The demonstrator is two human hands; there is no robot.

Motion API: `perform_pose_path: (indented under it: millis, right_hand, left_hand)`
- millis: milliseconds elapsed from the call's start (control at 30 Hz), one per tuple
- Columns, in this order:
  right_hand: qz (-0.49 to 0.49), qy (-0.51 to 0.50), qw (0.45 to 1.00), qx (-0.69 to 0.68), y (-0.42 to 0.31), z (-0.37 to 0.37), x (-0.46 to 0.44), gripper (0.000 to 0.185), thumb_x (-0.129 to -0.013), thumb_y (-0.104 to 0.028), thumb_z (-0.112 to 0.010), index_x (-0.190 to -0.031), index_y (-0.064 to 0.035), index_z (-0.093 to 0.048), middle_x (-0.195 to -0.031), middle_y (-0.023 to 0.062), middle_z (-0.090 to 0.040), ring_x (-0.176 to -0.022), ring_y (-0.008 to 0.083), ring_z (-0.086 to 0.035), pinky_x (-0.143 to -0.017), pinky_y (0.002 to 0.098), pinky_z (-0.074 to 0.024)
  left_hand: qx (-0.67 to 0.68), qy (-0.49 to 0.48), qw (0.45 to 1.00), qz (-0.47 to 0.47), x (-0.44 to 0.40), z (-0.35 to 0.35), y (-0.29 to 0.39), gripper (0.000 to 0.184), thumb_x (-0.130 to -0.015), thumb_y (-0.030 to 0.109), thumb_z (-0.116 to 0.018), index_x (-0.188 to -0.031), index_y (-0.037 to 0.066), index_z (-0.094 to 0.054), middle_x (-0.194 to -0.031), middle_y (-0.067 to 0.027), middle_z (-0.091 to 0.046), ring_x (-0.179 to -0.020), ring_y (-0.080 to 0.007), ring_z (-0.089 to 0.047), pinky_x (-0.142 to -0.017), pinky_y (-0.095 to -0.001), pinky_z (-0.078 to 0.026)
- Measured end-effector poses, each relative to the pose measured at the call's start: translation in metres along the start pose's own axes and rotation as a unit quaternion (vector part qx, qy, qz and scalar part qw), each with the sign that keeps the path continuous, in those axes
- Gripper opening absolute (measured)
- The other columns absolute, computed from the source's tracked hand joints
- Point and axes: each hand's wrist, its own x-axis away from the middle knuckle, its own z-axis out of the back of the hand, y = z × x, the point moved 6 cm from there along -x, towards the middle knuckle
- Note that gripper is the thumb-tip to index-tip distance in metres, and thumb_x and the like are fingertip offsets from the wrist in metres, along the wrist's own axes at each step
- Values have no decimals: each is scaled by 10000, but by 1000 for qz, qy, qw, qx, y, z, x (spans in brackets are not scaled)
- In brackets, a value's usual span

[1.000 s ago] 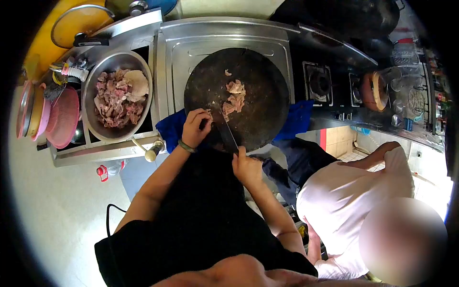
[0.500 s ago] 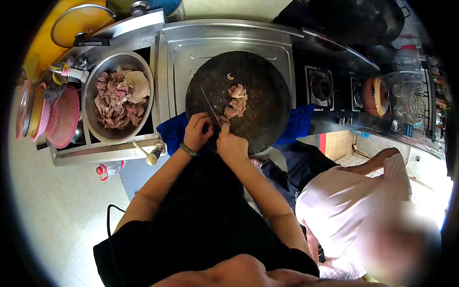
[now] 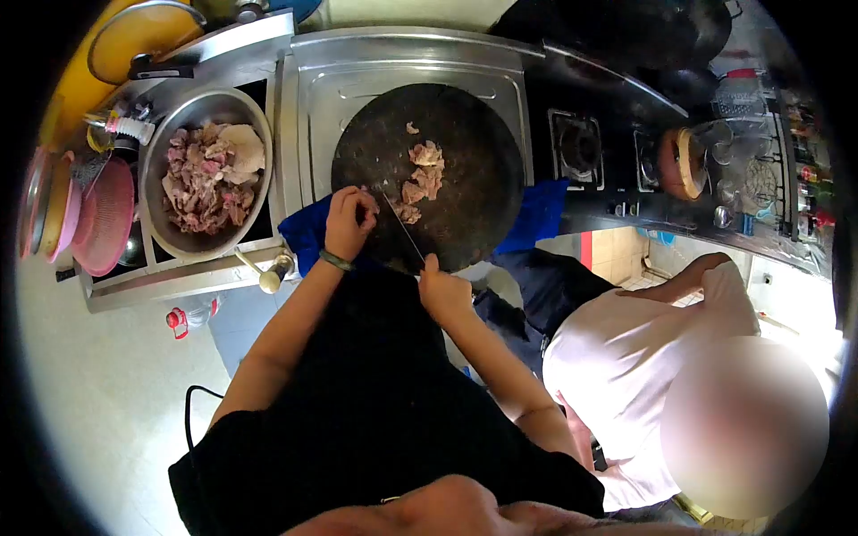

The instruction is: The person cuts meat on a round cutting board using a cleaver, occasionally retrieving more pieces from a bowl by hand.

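My right hand [image 3: 444, 292] is closed round the handle of a kitchen knife [image 3: 404, 229]. The blade, seen nearly edge-on, points forward and left over a dark round chopping board [image 3: 478, 210]. Pieces of pale pink meat [image 3: 426, 168] lie in a rough line on the board, the nearest just right of the blade. At the board's left edge, my left hand [image 3: 350, 223] has its fingers curled together; whatever they may hold is too small to tell. A bracelet circles that wrist.
Left of the board, a steel bowl [image 3: 155, 183] holds a heap of meat. Pink baskets [image 3: 105, 219] stand further left. A gas burner [image 3: 576, 150] and a brown pot [image 3: 682, 163] are to the right. Another person [image 3: 626, 357] is close at my right.
My right hand has drawn back toward me and to the right with the knife, away from the meat. My left hand has lifted slightly forward and apart from it. The view has shifted a little.
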Motion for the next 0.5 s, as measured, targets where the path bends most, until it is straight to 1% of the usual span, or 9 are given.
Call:
perform_pose_path:
  millis: [67, 167, 233, 300, 333, 367, 400, 433, 500]
  right_hand:
    - [-21, -36, 999, -6, 5, -2, 7, 421, -917, -270, -529, -1236, -35, -385, -748, 177, -681, -661, 383, -672, -598, 498, -523]
    - [7, 6, 997, -78, 23, 4, 9, 441, -926, -312, -517, -1239, -27, -393, -762, 227, -669, -697, 420, -663, -639, 518, -520]
    - [-23, 65, 986, -155, 37, 5, 16, 431, -922, -329, -529, -1209, -26, -419, -769, 256, -660, -709, 439, -654, -653, 524, -514]
    - [-36, 143, 952, -270, 56, 0, 18, 387, -913, -303, -563, -1155, -18, -466, -777, 298, -642, -716, 484, -632, -656, 499, -514]
    - [-63, 130, 933, -329, 66, -7, 16, 358, -917, -275, -562, -1147, -17, -468, -755, 270, -641, -683, 444, -635, -623, 475, -512]
    - [-90, 117, 911, -386, 77, -14, 14, 330, -922, -248, -560, -1140, -16, -470, -734, 242, -641, -651, 404, -638, -589, 450, -510]
    - [-115, 104, 884, -440, 84, -18, 11, 302, -926, -220, -559, -1132, -16, -473, -713, 214, -640, -619, 365, -641, -555, 426, -509]
    - [-151, 76, 799, -577, 75, 3, 14, 232, -942, -169, -541, -1101, -15, -474, -634, 99, -576, -506, 194, -566, -442, 317, -447]
    - [-136, 107, 768, -616, 85, -3, -1, 212, -950, -167, -533, -1087, -17, -475, -610, 54, -533, -474, 127, -504, -404, 276, -399]
  left_hand:
    - [38, 10, 999, 21, 1, 4, -10, 302, -677, -54, -657, -945, 48, -563, -1020, -145, -578, -996, -346, -571, -856, -415, -486]
    - [97, -10, 994, 50, 6, 3, -16, 352, -696, -59, -618, -1025, 50, -560, -1086, -152, -560, -1016, -356, -565, -878, -418, -479]
    - [115, -40, 990, 68, 7, 7, -13, 414, -713, -42, -604, -1114, 53, -560, -1162, -169, -544, -1062, -368, -552, -918, -423, -466]
    - [68, -93, 993, 34, 7, 4, 0, 492, -726, -20, -596, -1208, 62, -538, -1238, -187, -518, -1118, -371, -530, -967, -425, -440]
    - [44, -120, 992, 15, 2, 4, 12, 532, -732, -8, -592, -1255, 66, -527, -1276, -196, -505, -1146, -372, -519, -991, -427, -427]
    - [10, -171, 985, -6, -2, -1, 27, 643, -750, 102, -682, -1358, 100, -474, -1416, -214, -400, -1277, -383, -424, -1068, -431, -365]
    - [-32, -174, 984, -15, -3, -10, 36, 683, -737, 146, -714, -1371, 106, -464, -1442, -210, -365, -1302, -388, -394, -1079, -433, -354]
    - [-73, -173, 982, -27, -7, -20, 45, 726, -724, 190, -747, -1384, 112, -454, -1468, -207, -331, -1326, -392, -363, -1090, -435, -343]
    - [-131, -180, 974, -53, -14, -41, 37, 912, -647, 350, -828, -1426, 125, -410, -1532, -201, -222, -1391, -413, -252, -1121, -445, -303]
